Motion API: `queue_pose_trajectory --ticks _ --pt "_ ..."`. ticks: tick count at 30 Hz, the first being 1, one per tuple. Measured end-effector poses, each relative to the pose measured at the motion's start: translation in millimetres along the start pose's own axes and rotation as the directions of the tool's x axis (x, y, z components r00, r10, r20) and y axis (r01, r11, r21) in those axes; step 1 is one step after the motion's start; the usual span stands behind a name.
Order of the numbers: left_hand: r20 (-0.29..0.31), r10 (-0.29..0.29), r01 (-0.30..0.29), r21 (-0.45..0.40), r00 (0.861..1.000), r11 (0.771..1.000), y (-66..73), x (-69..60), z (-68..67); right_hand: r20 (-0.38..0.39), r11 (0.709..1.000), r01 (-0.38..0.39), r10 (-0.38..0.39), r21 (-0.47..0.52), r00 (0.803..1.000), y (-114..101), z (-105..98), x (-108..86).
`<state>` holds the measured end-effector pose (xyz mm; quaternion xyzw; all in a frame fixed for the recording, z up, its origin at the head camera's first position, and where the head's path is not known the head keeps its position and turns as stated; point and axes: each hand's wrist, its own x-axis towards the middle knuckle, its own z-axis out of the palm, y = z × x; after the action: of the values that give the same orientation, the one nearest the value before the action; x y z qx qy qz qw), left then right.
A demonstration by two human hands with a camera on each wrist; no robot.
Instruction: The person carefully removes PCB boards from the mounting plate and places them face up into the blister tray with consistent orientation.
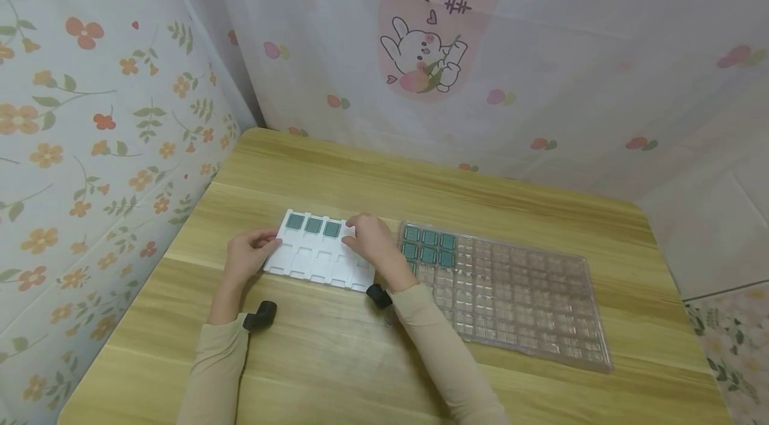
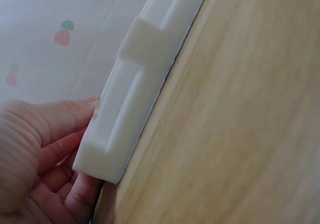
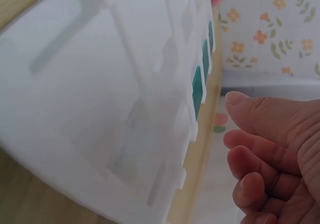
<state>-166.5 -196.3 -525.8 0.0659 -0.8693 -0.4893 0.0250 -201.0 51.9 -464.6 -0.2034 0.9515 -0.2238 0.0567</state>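
Note:
A white plastic tray (image 1: 305, 257) with shallow pockets lies on the table. Three square green chips (image 1: 314, 225) sit side by side in its far row. At the tray's left edge my left hand (image 1: 246, 255) pinches the rim between thumb and fingers; the left wrist view shows this grip on the white tray (image 2: 131, 51) closely. My right hand (image 1: 374, 238) hovers by the tray's far right corner, right of the third chip. In the right wrist view, its thumb (image 3: 260, 115) and loosely curled fingers stand apart, and no object shows between them.
To the right lies a large clear plastic tray (image 1: 529, 291) with many pockets; several green chips (image 1: 429, 238) fill its far left corner. Black wrist mounts (image 1: 261, 315) are worn on both arms. Printed curtains hang behind and left of the wooden table (image 1: 324, 365).

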Motion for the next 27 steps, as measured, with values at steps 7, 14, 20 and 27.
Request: queue_pose_trajectory --ticks 7,14,20,27 --pt "-0.008 0.008 -0.008 -0.001 1.0 1.0 -0.6 -0.2 0.0 0.006 1.0 0.016 -0.016 -0.018 1.0 -3 4 4.6" --pt "-0.008 -0.005 0.005 0.013 1.0 1.0 -2.3 0.7 1.5 0.016 1.0 0.007 -0.006 -0.028 1.0 -6 9 9.2" --pt "-0.009 -0.012 0.012 0.018 1.0 1.0 -2.3 0.5 1.7 0.009 0.999 -0.008 0.008 -0.035 1.0 -7 14 12.9" --pt "-0.008 -0.009 0.009 0.007 1.0 1.0 -1.3 -0.1 1.6 0.005 0.999 -0.017 0.017 -0.035 1.0 -5 19 16.8"
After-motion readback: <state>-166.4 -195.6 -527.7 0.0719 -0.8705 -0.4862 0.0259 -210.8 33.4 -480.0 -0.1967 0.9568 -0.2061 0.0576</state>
